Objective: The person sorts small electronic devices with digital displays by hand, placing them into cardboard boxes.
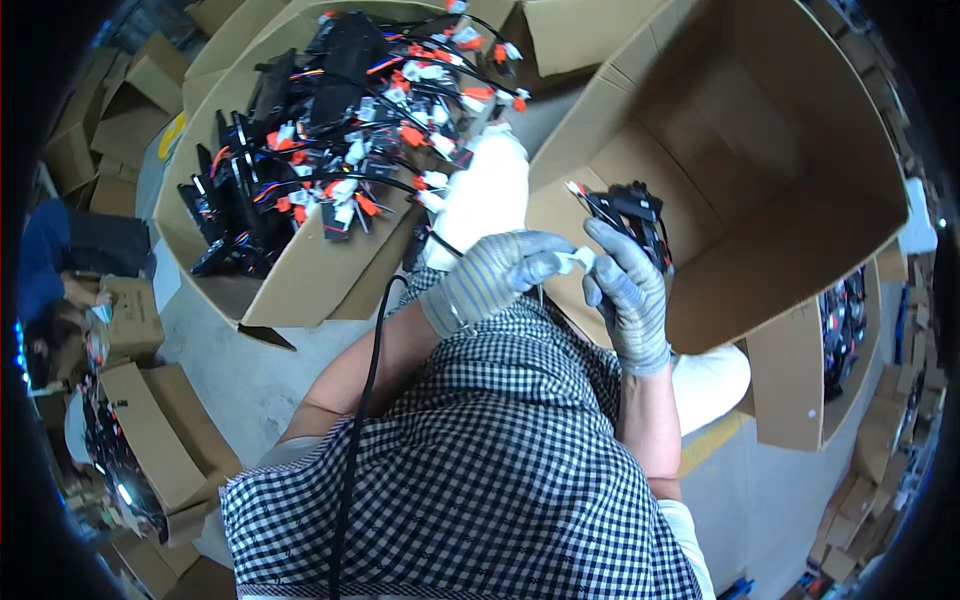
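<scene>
My left hand point(500, 275), in a grey striped glove, pinches a small white plug connector point(567, 262) between thumb and fingers. My right hand point(630, 300), gloved the same way, meets it from the other side, with thumb and fingers closed around the connector's other end. A black cable point(445, 243) runs toward my left hand from the side of the left box. Just beyond my right fingers is a black plastic part point(637, 207) with thin wires and a white-tipped lead; whether the right hand touches it, I cannot tell.
At the left, a cardboard box point(310, 290) holds a heap of black parts with white and orange connectors. A large box point(790, 255) opens at the right, with another part-filled box point(785, 385) beside it. A black cord point(355, 440) crosses my checked apron. Another person point(65, 260) is far left.
</scene>
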Demonstrator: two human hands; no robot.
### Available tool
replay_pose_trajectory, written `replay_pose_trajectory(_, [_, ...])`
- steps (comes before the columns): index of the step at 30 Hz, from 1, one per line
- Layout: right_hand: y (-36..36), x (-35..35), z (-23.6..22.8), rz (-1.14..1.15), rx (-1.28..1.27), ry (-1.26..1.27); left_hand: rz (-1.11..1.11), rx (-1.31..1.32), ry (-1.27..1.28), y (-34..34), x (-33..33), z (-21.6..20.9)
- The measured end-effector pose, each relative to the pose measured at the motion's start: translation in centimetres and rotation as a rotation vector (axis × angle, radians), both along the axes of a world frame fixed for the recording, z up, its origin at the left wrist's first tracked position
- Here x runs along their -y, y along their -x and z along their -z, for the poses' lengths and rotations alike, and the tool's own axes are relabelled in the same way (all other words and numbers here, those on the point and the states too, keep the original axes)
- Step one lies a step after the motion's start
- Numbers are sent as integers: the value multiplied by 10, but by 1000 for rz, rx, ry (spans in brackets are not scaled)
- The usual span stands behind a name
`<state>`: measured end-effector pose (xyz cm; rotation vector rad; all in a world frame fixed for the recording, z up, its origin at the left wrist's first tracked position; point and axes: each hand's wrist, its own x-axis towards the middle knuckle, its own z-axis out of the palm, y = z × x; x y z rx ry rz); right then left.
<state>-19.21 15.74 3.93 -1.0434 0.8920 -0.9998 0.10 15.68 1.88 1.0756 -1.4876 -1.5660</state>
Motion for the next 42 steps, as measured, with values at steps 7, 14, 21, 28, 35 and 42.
replay_pose_trajectory(7, [-2, -8, -3, -57, 102, -117, -108, 86, 317, 2, -11, 14])
replay_pose_trajectory(14, [-15, -32, 7, -2, 17, -104, -179, 253, 666, -5, -30, 19])
replay_pose_trajectory(21, [-34, -41, -1, -25, -10, -120, -73, 499, 724, -14, -35, 16])
replay_pose_trajectory(28, [-42, -61, -15, -174, 167, 73, -702, -188, 317, -61, -13, 46])
replay_pose_trajectory(35, [-47, -71, -1, -567, 139, 86, -120, 862, 96, -129, -1, 150])
replay_pose_trajectory(42, [-42, -78, 1, -563, 190, 76, -759, -8, 118, -132, -36, 137])
